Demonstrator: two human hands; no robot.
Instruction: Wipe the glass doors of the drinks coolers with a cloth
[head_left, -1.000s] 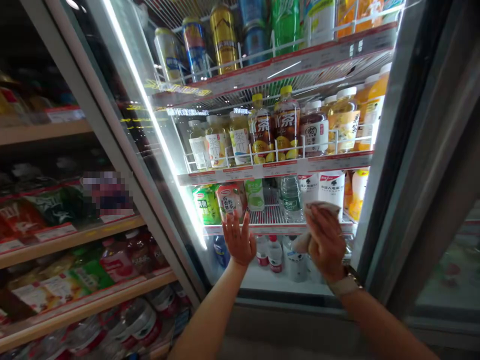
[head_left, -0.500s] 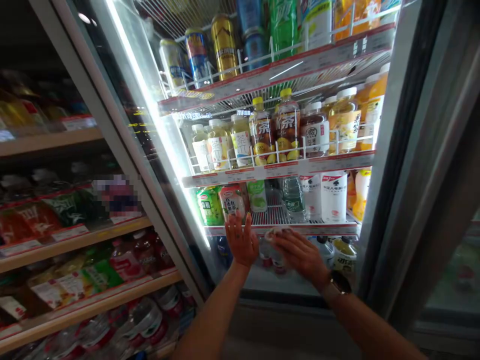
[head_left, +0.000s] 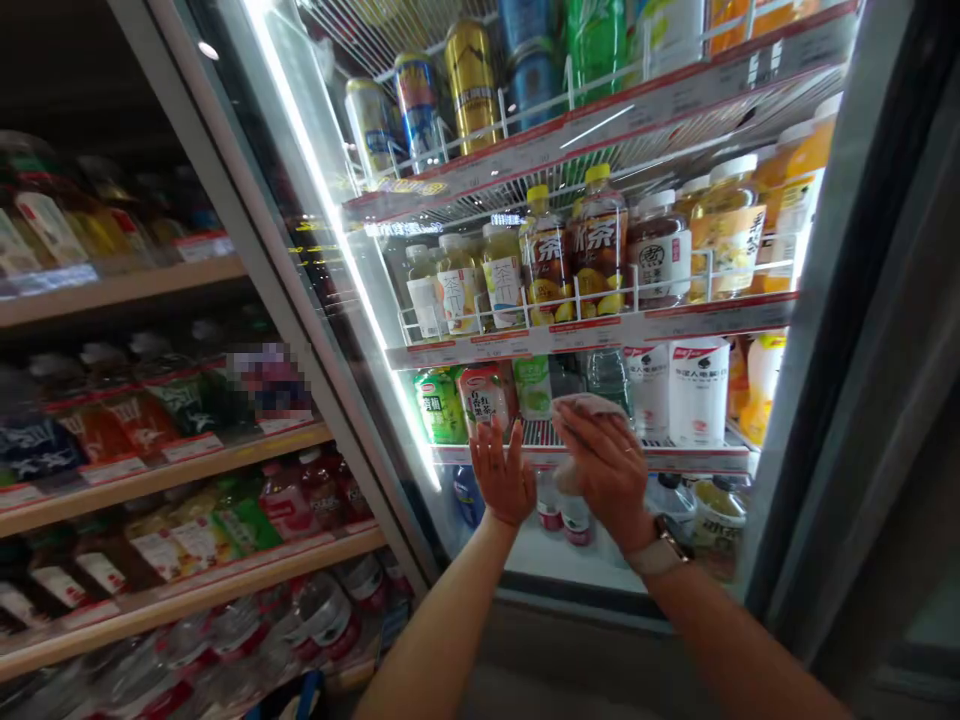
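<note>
My left hand is open, fingers spread and pointing up, palm against or close to the glass door of a lit drinks fridge. Behind its fingertips stand a red-labelled bottle and a green-labelled bottle. My right hand, with a watch on the wrist, presses a pale, thin cloth on the glass. The cloth's edge shows above and beside the fingers; the rest is hidden under the palm. Behind it is a clear water bottle, partly covered.
White-labelled bottles stand right of the cloth, and yellow-capped tea bottles on the shelf above. Cans fill the top left. A metal door frame divides the fridge from open wooden shelves of bottles on the left.
My right hand has moved up with the cloth and turned more upright. My left hand keeps nearly the same place on the glass. The whole view has shifted slightly.
</note>
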